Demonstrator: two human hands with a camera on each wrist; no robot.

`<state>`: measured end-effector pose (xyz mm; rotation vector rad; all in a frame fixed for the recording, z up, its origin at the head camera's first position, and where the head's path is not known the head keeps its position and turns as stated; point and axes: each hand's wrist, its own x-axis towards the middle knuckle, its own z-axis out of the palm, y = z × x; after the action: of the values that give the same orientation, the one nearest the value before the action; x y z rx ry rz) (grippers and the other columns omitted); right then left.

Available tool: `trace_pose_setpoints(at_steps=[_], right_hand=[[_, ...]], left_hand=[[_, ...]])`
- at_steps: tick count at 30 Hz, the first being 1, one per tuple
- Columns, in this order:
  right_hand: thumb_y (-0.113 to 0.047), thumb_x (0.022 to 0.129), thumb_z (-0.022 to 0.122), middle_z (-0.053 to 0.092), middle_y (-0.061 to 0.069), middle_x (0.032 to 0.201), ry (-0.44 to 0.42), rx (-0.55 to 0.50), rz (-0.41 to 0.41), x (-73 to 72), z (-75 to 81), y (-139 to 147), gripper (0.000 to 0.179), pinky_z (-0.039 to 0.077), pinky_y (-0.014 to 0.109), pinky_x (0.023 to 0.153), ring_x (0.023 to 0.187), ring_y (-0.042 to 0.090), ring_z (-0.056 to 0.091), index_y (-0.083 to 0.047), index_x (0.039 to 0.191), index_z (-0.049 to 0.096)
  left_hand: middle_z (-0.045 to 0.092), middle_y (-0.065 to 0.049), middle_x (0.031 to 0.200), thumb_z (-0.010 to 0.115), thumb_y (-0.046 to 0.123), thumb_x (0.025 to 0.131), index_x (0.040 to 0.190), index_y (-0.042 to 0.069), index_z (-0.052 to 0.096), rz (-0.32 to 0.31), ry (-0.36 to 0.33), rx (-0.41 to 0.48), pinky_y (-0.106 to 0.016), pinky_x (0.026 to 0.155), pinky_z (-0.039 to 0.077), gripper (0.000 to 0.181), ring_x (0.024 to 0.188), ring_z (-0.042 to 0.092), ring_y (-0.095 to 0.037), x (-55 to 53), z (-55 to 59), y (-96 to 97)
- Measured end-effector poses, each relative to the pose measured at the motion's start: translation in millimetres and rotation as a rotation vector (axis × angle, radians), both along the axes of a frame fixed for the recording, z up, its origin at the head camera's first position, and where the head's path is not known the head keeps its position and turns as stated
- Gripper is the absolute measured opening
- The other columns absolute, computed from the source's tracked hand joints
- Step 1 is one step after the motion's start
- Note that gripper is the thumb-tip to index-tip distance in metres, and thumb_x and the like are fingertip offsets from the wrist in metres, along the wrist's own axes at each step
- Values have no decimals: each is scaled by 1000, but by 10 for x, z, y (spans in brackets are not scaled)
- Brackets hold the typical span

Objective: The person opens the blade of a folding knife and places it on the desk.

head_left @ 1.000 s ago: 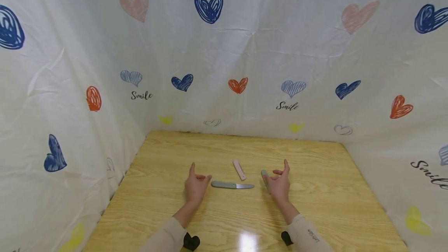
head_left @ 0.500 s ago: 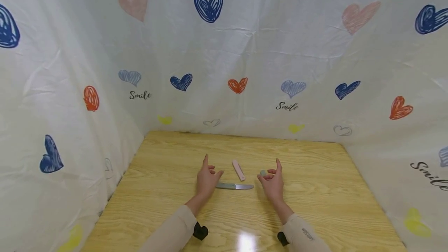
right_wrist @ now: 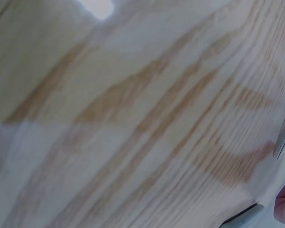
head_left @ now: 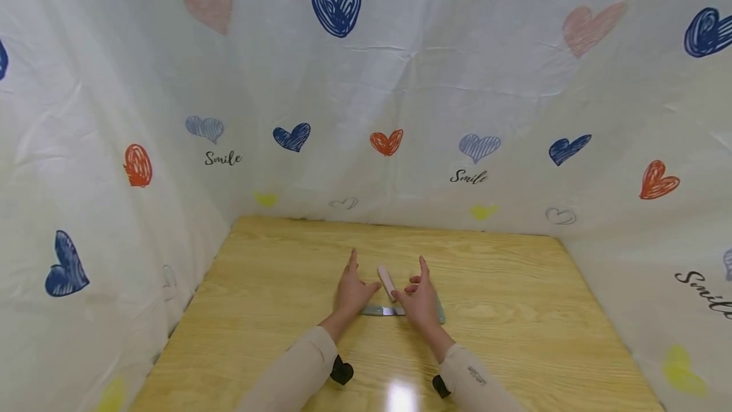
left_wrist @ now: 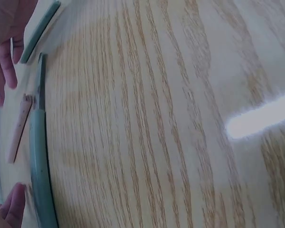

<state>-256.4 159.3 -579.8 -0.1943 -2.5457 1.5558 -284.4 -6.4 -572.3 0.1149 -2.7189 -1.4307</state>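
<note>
Frame's lower centre holds one knife (head_left: pixel 382 311), one pink strip (head_left: pixel 386 281), one green strip (head_left: pixel 440 311), left hand (head_left: pixel 351 292) and right hand (head_left: pixel 421 302), both unclenched, empty.

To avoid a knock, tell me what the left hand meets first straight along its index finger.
Over the tabletop, the left hand would probably reach the patterned curtain first; depth is unclear.
</note>
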Motion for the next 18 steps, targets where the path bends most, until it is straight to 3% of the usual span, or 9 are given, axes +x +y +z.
trace_pose_setpoints(at_steps=[4, 11, 18], right_hand=[[-7, 72, 84, 55, 20, 112, -12, 6, 22, -32, -46, -34, 110, 50, 28, 66, 85, 21, 60, -18, 155, 13], [-4, 68, 86, 59, 15, 103, -21, 50, 25, -78, -107, -109, 113, 47, 27, 66, 81, 18, 57, -17, 155, 15], [4, 71, 79, 65, 11, 94, 5, 108, 65, -117, -125, -148, 109, 48, 25, 63, 74, 13, 57, -16, 155, 14]], left_hand=[[50, -19, 142, 84, 24, 75, 156, 18, 15, -16, -3, -30, -33, 70, 53, 107, 77, 63, -16, -58, -59, 64], [55, -18, 139, 85, 22, 73, 156, 14, 13, -30, -21, 20, -33, 69, 53, 110, 72, 64, -16, -96, -77, 126], [62, -19, 130, 84, 15, 72, 156, 13, 15, -46, -31, 54, -33, 67, 52, 108, 67, 63, -14, -130, -121, 203]])
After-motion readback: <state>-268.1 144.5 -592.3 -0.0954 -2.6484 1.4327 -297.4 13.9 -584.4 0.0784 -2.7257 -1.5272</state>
